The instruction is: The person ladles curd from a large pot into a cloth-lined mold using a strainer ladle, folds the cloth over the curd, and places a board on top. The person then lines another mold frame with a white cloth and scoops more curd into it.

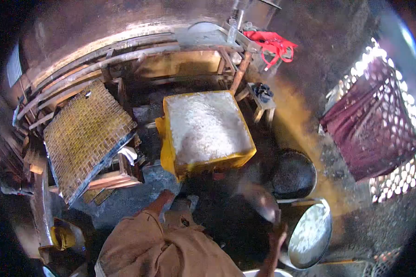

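My right hand (pixel 278 231) is at the lower right, beside the left rim of a metal pot (pixel 328 219) that stands tilted toward me in view. Its fingers are closed around the handle end of a blurred metal scoop (pixel 262 202), whose wide end points up and left. White, grainy or foamy contents (pixel 308 231) show in the pot. My left hand is out of view. In the middle stands a square block-like container with yellow sheeting (pixel 170 150) around it, topped with a white crumbly mass (pixel 208 124). Brown cloth (pixel 180 249) covers my lap.
A dark round pan (pixel 293 175) sits behind the pot. At left, a woven mat (pixel 88 134) leans over wooden boards. Behind are wooden rails, a clear bottle (pixel 232 31), a red bag (pixel 275 44) and a small stool (pixel 262 102). Maroon cloth (pixel 372 124) hangs on a perforated wall.
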{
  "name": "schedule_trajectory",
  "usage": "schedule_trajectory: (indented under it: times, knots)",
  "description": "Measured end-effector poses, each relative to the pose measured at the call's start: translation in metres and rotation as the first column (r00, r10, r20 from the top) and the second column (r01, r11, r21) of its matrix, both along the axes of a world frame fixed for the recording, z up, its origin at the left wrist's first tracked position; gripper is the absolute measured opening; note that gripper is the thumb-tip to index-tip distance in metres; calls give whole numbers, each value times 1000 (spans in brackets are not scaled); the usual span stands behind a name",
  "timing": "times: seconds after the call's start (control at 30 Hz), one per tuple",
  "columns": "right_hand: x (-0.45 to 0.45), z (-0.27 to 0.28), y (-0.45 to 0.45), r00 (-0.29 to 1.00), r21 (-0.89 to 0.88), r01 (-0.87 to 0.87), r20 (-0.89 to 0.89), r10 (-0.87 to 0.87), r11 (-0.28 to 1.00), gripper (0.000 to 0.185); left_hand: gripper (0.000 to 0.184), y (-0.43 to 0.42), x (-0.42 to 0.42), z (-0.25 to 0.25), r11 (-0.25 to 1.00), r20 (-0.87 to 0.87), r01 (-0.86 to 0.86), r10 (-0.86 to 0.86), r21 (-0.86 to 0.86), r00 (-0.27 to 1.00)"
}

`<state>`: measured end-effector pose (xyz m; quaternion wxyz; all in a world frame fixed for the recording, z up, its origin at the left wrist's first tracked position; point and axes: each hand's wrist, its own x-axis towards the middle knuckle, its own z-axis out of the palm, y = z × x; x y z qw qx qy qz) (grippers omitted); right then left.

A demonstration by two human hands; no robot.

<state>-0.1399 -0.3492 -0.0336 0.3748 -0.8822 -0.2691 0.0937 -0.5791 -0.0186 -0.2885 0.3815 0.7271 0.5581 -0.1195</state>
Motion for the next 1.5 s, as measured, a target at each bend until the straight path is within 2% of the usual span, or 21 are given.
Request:
schedule_trajectory:
  times: [0.13,0.17,0.23,0.27,0.53,0.6,0.63,0.67,0.73,0.8,0.9,0.93,1.03,1.13,1.17,1.23,1.27,1.3,1.37,1.43,1.5]
  knots:
    - [-15,55,-172,960,-516,56,263,97,855,33,27,-47,-65,-7,996,-184,51,-65,-78,981]
    - [-40,101,-168,955,-688,118,277,109,716,34,26,-53,-73,-10,993,-212,73,-90,-88,973]
    - [-2,44,-248,916,-969,17,115,385,247,67,24,-58,-76,-12,986,-241,138,-157,-92,958]
    - [-1,41,-264,924,-985,-12,55,379,173,65,23,-59,-72,-15,979,-254,186,-203,-88,946]
    - [-10,17,-280,980,-967,-52,-2,197,250,49,18,-28,56,-61,680,-324,704,-631,205,704]
    - [-8,15,-270,982,-966,-68,-20,189,249,46,21,-21,95,-74,637,-112,558,-600,532,792]
    - [-6,14,-262,982,-965,-78,-31,186,251,44,21,-21,106,-63,647,-104,557,-599,521,794]
    - [-4,14,-253,984,-964,-83,-39,176,252,42,22,-23,113,-33,875,327,271,-414,402,850]
    - [2,16,-232,985,-965,-94,-54,166,244,38,23,-21,135,-37,992,668,22,-100,123,738]
    - [10,18,-205,986,-967,-103,-68,150,234,34,20,-13,166,-42,926,620,-162,351,-340,702]
    - [22,28,-167,987,-971,-120,-94,131,208,28,19,8,182,-23,844,594,-154,480,-514,646]
    - [26,32,-153,987,-971,-129,-106,124,203,27,19,19,184,-9,837,583,-147,482,-528,655]
    - [37,38,-116,983,-968,-149,-123,135,201,21,20,71,198,4,941,357,60,67,-333,932]
    - [58,32,-91,952,-955,-200,-137,273,218,16,21,102,185,-17,886,654,-49,376,-460,656]
    - [70,24,-85,894,-948,-232,-120,432,216,14,22,127,182,-7,936,613,-54,270,-347,742]
    - [113,-10,-64,833,-905,-208,35,552,370,11,24,171,181,25,975,550,-25,146,-221,822]
    - [141,-39,-30,973,-755,-143,12,231,640,11,24,186,178,49,840,680,-146,514,-522,523]
    - [163,-58,18,995,-506,43,-53,-81,861,13,25,199,175,62,602,588,-127,798,-788,132]
    - [206,-75,121,969,-299,-190,-212,129,935,20,26,231,178,82,699,577,-350,713,-623,397]
    - [237,-94,224,890,-317,-400,90,447,860,26,25,253,173,89,630,505,-379,774,-678,382]
    - [250,-102,320,926,-307,-378,-105,363,874,27,26,259,169,82,608,489,-434,793,-664,363]
